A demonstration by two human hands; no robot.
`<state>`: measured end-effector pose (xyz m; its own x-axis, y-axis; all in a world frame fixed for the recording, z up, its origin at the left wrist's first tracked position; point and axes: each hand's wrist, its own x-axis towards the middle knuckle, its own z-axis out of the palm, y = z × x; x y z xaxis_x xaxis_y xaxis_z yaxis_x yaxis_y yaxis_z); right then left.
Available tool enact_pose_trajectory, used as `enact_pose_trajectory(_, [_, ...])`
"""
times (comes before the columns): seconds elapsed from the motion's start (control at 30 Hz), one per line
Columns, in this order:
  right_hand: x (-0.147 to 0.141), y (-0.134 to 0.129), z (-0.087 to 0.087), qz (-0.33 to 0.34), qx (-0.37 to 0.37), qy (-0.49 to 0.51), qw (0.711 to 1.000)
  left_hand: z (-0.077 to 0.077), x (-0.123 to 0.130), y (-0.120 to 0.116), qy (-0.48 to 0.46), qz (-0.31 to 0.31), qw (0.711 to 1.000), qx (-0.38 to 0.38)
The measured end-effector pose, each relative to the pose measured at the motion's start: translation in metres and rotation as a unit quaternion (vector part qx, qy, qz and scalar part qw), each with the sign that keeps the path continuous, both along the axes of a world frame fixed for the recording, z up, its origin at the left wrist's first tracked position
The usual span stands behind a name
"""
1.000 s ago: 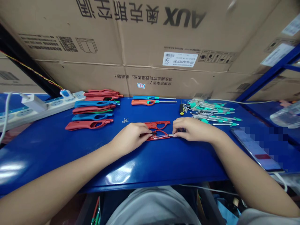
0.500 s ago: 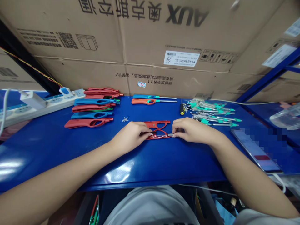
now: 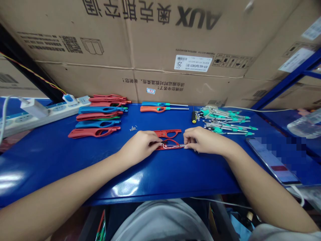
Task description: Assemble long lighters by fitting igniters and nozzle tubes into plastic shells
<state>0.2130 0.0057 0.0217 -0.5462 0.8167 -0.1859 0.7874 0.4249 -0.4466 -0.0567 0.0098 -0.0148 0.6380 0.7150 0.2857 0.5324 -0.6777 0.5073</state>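
Observation:
Two red lighter shell halves lie side by side on the blue tabletop: a farther half (image 3: 173, 134) and a nearer half (image 3: 169, 148) with white wires (image 3: 171, 146) running inside it. My left hand (image 3: 140, 146) is closed at the left end of the nearer half, its thumb and index finger at a small black part (image 3: 162, 142). At the other end, my right hand (image 3: 201, 139) pinches a short silver metal tube (image 3: 181, 145) that projects from the shell. My left fingers hide the shells' left ends, and my right fingers cover the tube's tip.
Red and blue lighter bodies (image 3: 94, 132) are stacked at left beside a power strip (image 3: 54, 112). Two long-nosed lighters (image 3: 152, 109) lie behind. At right are a screwdriver (image 3: 194, 117), metal rods with green ends (image 3: 230, 127) and a phone (image 3: 272, 160). Small screws (image 3: 133, 128) lie near my left hand.
Both hands keep their places on the nearer shell half, with only slight finger motion. The whole view has shifted a little.

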Motion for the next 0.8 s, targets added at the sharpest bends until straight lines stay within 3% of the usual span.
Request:
enact_pose_trajectory(0.4, [-0.016, -0.003, -0.016, 0.074, 0.082, 0.090, 0.990, -0.004, 0.000, -0.001, -0.031, -0.010, 0.999, 0.002])
enact_pose_trajectory(0.8, [-0.020, -0.001, -0.018, 0.075, 0.059, 0.091, 0.991, -0.007, 0.003, -0.004, 0.001, 0.002, 1.000, 0.023])
